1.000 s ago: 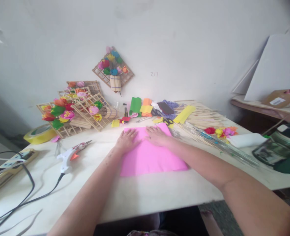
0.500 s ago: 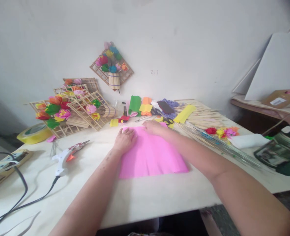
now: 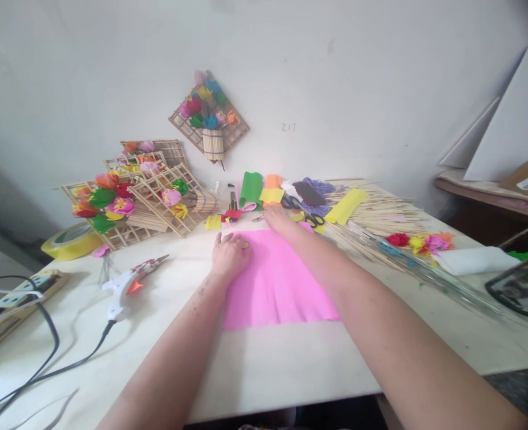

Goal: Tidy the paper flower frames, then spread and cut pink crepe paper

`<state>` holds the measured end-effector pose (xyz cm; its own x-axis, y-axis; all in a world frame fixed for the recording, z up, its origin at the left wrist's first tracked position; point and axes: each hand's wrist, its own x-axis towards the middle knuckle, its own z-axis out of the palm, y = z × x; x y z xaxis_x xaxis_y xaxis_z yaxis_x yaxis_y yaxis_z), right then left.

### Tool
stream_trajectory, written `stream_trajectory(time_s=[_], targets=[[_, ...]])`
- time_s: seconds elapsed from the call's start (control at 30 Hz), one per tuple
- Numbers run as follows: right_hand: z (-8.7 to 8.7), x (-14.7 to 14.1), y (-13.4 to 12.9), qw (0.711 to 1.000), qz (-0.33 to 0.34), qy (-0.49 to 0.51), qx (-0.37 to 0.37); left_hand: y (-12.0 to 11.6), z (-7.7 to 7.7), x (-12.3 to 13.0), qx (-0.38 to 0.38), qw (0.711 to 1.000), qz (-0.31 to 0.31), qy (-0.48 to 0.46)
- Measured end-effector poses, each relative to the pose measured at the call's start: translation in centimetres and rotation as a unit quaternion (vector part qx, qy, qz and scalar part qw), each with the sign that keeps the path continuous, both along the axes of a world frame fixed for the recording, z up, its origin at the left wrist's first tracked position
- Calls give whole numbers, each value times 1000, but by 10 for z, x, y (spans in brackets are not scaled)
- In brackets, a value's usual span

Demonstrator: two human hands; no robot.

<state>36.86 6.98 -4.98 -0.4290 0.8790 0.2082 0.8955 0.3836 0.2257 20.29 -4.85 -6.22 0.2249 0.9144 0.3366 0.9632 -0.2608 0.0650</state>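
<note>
A sheet of pink paper lies on the white table in front of me. My left hand rests on its upper left corner with the fingers somewhat apart. Beyond the sheet's far edge, my right hand reaches toward a small pen-like item and the orange and yellow papers; its fingertips are too blurred to tell what they hold, if anything. Black-handled scissors lie just right of that hand. A green paper roll is behind it.
Stick lattices with paper flowers and yellow tape stand at the left. A glue gun with its cord lies nearer. Sticks, wires and a glass jar are at the right.
My right hand has moved forward off the pink paper's far edge. My left hand stays on the sheet. The whole view has shifted slightly.
</note>
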Motion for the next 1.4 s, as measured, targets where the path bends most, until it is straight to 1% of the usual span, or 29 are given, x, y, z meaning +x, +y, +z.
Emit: stream_trajectory(time_s=[0.13,0.27,0.33,0.37,0.43,0.47,0.5,0.57,0.6,0.67,0.7,0.73,0.77,0.8,0.87,0.93,1.03,1.13,1.27,1.33,1.4], targets=[[0,0,2,1000,-5,-8,-13,0,0,-2,-5,1000,22,-21],[6,3,-2,1000,2,7,11,-1,1,-5,-29,998,37,-40],[11,4,-3,998,-20,50,18,0,1,-6,-33,998,37,-46],[14,2,-4,995,-41,86,21,1,0,-6,-32,998,40,-47],[19,-3,-5,977,-93,191,35,2,-1,-6,-26,997,46,-47],[21,-7,-7,958,-118,257,44,3,-2,-6,-23,997,49,-46],[23,-12,-9,934,-136,327,48,4,-3,-6,-18,998,50,-45],[25,-24,-15,869,-144,472,32,5,-5,-6,-6,998,49,-44],[24,-30,-20,829,-131,544,6,5,-5,-6,1,998,47,-45],[21,-41,-31,734,-105,668,-65,4,-6,-7,12,998,39,-46],[17,-45,-38,685,-97,716,-95,4,-7,-7,11,998,32,-46],[14,-48,-44,642,-92,753,-115,3,-8,-7,4,999,24,-46],[10,-49,-49,610,-85,777,-132,3,-8,-7,-9,999,16,-44],[5,-49,-54,587,-80,792,-145,2,-9,-7,-25,999,9,-42],[-3,-45,-61,564,-80,808,-154,1,-10,-7,-55,998,2,-31],[-10,-40,-64,553,-91,815,-149,0,-10,-7,-69,997,-3,-17],[-16,-35,-66,557,-88,815,-134,-4,-8,-5,-65,998,-16,3],[-19,-32,-70,574,-83,806,-119,-8,-5,-2,-59,998,-23,16],[-24,-26,-77,603,-85,789,-84,-12,-1,1,-62,997,-24,34],[-28,-23,-78,616,-92,779,-71,-14,3,4,-74,996,-22,43],[-31,-21,-77,621,-97,775,-72,-14,8,6,-100,993,-15,54]])
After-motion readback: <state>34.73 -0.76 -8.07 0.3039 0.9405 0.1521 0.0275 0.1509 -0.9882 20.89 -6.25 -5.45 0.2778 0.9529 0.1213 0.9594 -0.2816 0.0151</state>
